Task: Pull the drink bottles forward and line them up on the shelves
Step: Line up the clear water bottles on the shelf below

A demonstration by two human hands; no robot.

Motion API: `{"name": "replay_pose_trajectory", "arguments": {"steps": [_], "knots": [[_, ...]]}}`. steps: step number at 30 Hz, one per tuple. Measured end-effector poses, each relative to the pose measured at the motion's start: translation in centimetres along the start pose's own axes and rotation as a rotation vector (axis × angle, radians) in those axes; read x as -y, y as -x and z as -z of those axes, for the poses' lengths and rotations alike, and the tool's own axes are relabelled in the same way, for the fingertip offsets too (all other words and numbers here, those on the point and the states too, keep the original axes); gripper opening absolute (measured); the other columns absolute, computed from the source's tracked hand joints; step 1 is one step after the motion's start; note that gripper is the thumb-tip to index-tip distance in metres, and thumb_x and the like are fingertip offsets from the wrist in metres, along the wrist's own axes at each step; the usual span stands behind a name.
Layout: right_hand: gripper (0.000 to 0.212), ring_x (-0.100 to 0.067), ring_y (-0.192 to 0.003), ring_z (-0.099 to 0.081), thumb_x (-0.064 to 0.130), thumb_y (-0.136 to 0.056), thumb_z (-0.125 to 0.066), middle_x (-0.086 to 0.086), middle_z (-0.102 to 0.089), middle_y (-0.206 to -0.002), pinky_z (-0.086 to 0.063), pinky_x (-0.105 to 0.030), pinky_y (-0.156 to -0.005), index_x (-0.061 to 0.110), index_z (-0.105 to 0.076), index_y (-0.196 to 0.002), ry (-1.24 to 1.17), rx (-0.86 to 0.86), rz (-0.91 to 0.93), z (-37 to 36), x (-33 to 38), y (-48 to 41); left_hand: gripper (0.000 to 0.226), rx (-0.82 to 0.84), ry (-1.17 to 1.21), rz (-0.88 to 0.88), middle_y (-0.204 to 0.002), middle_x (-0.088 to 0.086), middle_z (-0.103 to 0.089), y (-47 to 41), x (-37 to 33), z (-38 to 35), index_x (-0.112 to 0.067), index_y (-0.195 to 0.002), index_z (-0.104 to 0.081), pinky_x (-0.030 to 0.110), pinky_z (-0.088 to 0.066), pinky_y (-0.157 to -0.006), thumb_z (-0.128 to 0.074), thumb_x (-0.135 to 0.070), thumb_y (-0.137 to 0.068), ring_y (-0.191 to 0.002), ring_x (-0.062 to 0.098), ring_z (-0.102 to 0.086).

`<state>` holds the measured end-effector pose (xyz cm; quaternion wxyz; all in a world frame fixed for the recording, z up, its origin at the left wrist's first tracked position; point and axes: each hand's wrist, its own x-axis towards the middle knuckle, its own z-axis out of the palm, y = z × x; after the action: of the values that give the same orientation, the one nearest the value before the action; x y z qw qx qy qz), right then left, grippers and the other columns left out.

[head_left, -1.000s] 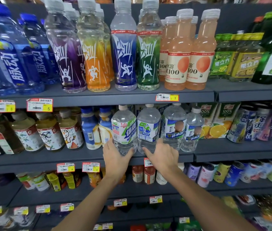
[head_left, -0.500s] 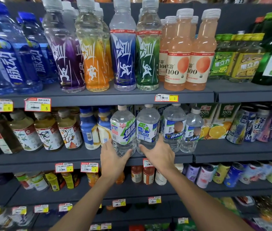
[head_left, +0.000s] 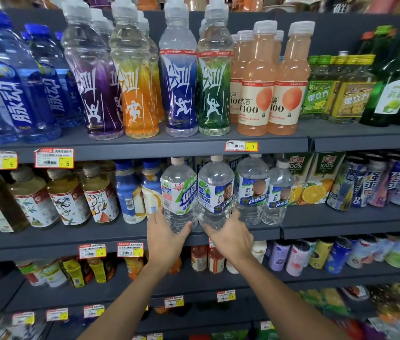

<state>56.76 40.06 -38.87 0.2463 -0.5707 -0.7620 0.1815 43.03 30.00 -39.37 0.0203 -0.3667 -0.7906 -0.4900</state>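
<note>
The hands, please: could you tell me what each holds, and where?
The left hand grips the green-labelled clear bottle near its base; the right hand grips the neighbouring blue-labelled bottle likewise.

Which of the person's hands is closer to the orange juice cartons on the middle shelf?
Right. The right hand grips the blue-labelled clear bottle, left of the juice cartons; the left hand grips the green-labelled clear bottle, farther left.

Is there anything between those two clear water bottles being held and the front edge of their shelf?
Nothing visible. The left hand grips the clear green-labelled bottle, the right hand the clear blue-labelled bottle beside it, and only bare dark grey shelf lies in front of them.
</note>
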Motion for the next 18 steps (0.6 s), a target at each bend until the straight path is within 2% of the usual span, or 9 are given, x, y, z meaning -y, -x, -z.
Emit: {"name": "replay_pose_trajectory", "arguments": {"steps": [3, 6, 11, 14, 16, 18], "knots": [[0.086, -0.028, -0.101, -0.068, 0.076, -0.075, -0.063, -0.003, -0.070, -0.109, -0.050, -0.038, -0.079, 0.017, -0.039, -0.132, 0.006, 0.045, -0.030, -0.3, -0.2, 0.0, 0.083, 0.008, 0.005, -0.010, -0.129, 0.002, -0.049, 0.0, 0.0, 0.1, -0.014, -0.140, -0.042, 0.042, -0.041, -0.107, -0.080, -0.050, -0.076, -0.126, 0.018, -0.040], [0.091, -0.028, -0.102, -0.069, 0.075, -0.073, -0.067, -0.004, -0.072, -0.109, -0.048, -0.037, -0.077, 0.015, -0.039, -0.134, -0.027, -0.013, -0.078, -0.6, 0.1, 0.3, 0.084, 0.006, 0.012, -0.011, -0.129, 0.002, -0.049, 0.0, 0.1, 0.0, -0.014, -0.141, -0.041, 0.040, -0.041, -0.106, -0.080, -0.050, -0.076, -0.126, 0.018, -0.040], [0.088, -0.029, -0.095, -0.072, 0.080, -0.071, -0.068, -0.008, -0.075, -0.100, -0.046, -0.036, -0.072, 0.013, -0.032, -0.116, -0.013, -0.102, -0.129, -1.4, 1.2, 1.3, 0.083, -0.007, 0.044, 0.002, -0.131, 0.000, -0.048, 0.2, 0.2, -0.3, -0.017, -0.141, -0.040, 0.037, -0.039, -0.106, -0.081, -0.049, -0.076, -0.129, 0.017, -0.038], [0.092, -0.028, -0.097, -0.072, 0.082, -0.074, -0.063, -0.007, -0.074, -0.101, -0.044, -0.036, -0.071, 0.013, -0.031, -0.124, 0.013, -0.076, -0.068, -1.5, 0.2, 1.2, 0.085, -0.020, 0.085, 0.027, -0.135, 0.000, -0.050, 0.5, 0.4, -0.6, -0.015, -0.144, -0.040, 0.036, -0.038, -0.108, -0.081, -0.048, -0.077, -0.131, 0.016, -0.039], [0.090, -0.029, -0.101, -0.070, 0.078, -0.079, -0.062, -0.007, -0.074, -0.104, -0.048, -0.038, -0.078, 0.014, -0.031, -0.135, 0.013, -0.032, -0.002, -1.5, -1.6, 0.8, 0.087, -0.024, 0.094, 0.037, -0.135, 0.001, -0.050, 0.7, 0.6, -0.8, -0.015, -0.144, -0.040, 0.039, -0.039, -0.109, -0.082, -0.048, -0.076, -0.131, 0.017, -0.040], [0.081, -0.027, -0.101, -0.069, 0.075, -0.082, -0.060, -0.003, -0.074, -0.098, -0.051, -0.040, -0.083, 0.019, -0.040, -0.137, -0.020, 0.014, 0.034, -1.3, -3.4, 0.4, 0.088, -0.014, 0.064, 0.020, -0.137, 0.001, -0.050, 0.7, 0.8, -0.9, -0.015, -0.145, -0.039, 0.040, -0.039, -0.110, -0.083, -0.047, -0.076, -0.132, 0.018, -0.039]]}}
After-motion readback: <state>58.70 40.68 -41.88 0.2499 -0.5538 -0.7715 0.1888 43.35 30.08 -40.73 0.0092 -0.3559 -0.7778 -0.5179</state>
